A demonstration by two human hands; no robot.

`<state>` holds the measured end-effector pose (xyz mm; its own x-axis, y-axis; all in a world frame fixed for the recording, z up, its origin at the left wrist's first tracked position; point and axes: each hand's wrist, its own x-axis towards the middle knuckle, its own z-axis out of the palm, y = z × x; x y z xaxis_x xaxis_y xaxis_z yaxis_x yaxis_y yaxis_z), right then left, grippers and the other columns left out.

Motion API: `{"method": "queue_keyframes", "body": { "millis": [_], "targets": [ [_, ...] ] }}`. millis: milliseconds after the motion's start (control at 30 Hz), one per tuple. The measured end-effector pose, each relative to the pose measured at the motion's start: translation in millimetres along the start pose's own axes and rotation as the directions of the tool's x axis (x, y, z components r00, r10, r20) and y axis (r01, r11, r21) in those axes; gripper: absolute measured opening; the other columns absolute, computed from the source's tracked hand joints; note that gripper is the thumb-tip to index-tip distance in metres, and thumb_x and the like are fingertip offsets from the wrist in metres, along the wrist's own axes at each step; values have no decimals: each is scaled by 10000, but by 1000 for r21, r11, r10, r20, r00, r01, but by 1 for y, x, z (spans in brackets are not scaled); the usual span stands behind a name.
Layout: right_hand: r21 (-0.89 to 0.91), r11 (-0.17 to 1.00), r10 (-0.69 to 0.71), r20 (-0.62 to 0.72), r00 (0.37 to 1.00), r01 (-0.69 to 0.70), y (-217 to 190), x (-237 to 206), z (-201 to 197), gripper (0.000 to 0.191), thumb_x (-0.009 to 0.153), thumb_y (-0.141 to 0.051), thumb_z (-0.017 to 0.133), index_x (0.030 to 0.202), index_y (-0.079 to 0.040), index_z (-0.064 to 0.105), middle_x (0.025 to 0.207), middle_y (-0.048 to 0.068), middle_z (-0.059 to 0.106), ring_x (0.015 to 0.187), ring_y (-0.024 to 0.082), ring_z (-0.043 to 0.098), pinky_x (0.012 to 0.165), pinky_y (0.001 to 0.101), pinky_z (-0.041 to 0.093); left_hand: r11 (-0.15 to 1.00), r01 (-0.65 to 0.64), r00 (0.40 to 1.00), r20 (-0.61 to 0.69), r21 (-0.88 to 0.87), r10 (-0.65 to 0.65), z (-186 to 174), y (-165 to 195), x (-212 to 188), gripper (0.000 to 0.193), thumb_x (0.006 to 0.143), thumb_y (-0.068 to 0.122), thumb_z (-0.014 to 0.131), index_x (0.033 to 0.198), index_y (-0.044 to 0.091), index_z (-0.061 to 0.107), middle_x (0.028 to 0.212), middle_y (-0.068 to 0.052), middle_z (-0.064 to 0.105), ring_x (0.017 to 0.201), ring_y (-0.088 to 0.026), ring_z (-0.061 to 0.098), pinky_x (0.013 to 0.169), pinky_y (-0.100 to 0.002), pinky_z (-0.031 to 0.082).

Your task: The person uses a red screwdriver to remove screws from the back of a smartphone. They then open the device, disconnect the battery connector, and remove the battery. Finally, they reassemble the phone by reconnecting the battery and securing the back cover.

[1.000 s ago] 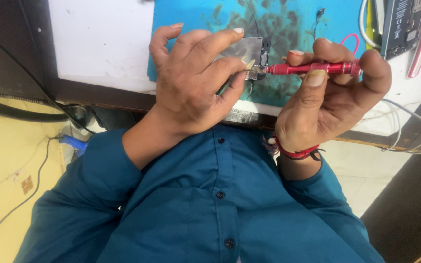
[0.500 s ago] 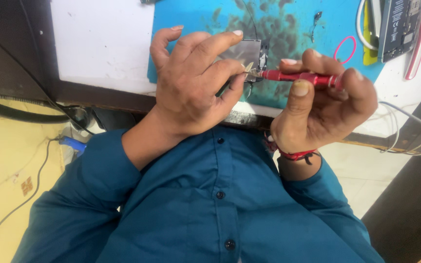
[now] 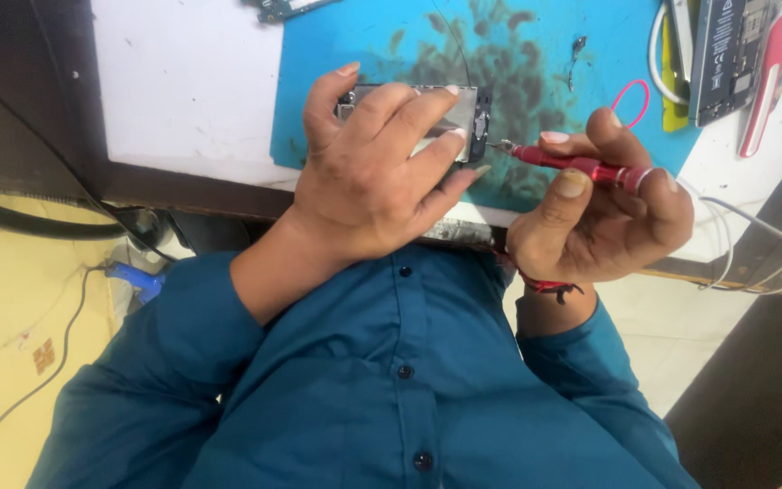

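Currently the left hand (image 3: 368, 177) covers a phone (image 3: 427, 122), its grip pressed on the device: fingers (image 3: 409, 113) lie flat across the upper face and the thumb wraps the near edge. The phone rests on a blue mat (image 3: 518, 54), its right end showing past the fingertips.

The right hand (image 3: 604, 213) holds a red screwdriver (image 3: 581, 166). Its grip pinches the shaft between thumb and forefinger, with the remaining fingers curled around the handle's rear. The screwdriver lies nearly level, its metal tip at the phone's right end; contact cannot be confirmed. A red thread band (image 3: 549, 286) circles the right wrist.

The mat is stained dark across its middle and sits on a white table (image 3: 183, 81). On the mat's right part lies a pink loop (image 3: 631, 100). Beyond the mat's right edge lie a black battery (image 3: 726, 54) and a red-and-white tool (image 3: 771, 72). White cables (image 3: 753, 235) hang off the table's right side. Both forearms wear blue shirt sleeves (image 3: 174, 362).
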<state>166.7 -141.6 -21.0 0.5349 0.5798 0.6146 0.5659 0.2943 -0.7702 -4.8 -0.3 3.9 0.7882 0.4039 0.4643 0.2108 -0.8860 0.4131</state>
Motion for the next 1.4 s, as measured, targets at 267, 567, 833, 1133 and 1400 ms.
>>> {"method": "queue_keyframes", "body": {
  "millis": [267, 567, 833, 1133, 1400],
  "targets": [
    [-45, 998, 56, 100, 993, -52, -2, -1, -1, 456, 1159, -63, 574, 1509, -232, 335, 1428, 203, 614, 1109, 233, 738, 938, 346, 675, 1000, 0, 1000, 6, 18, 0, 1, 0, -1, 210, 1014, 307, 769, 1089, 111, 768, 1308, -73, 635, 1267, -220, 546, 1226, -492, 142],
    [-52, 998, 50, 120, 992, -44, 0, 0, 0, 472, 1152, -31, 575, 1510, -210, 324, 1442, 230, 596, 1108, 264, 729, 944, 369, 673, 1000, 5, 1000, 4, 11, -5, 1, 0, 0, 210, 1024, 309, 761, 1102, 115, 771, 1328, -79, 629, 1279, -221, 543, 1231, -496, 137],
    [-83, 996, -12, 142, 990, 24, -1, 0, 1, 460, 1112, -11, 601, 1476, -177, 374, 1409, 241, 591, 1066, 268, 717, 918, 367, 660, 1000, 15, 1000, 2, -6, -15, 2, 1, -2, 214, 985, 280, 729, 1107, 108, 765, 1339, -83, 625, 1283, -233, 541, 1226, -504, 140],
    [-481, 766, -221, 427, 877, 427, -26, 46, -16, 384, 937, -98, 906, 1197, -11, 637, 953, 130, 735, 772, 248, 616, 634, 341, 437, 1000, -1, 1000, 6, 9, 1, 4, -1, -2, 209, 1007, 276, 714, 1106, 97, 759, 1343, -96, 620, 1291, -238, 540, 1228, -506, 144],
    [-531, 734, -4, 620, 785, 423, -60, 82, -7, 248, 1053, -112, 815, 1202, -8, 646, 960, 125, 692, 747, 250, 639, 630, 333, 474, 1000, -10, 1000, -4, 6, 10, 5, -2, -2, 219, 1000, 263, 715, 1125, 90, 764, 1344, -104, 620, 1290, -247, 538, 1234, -501, 144]
  ]
}}
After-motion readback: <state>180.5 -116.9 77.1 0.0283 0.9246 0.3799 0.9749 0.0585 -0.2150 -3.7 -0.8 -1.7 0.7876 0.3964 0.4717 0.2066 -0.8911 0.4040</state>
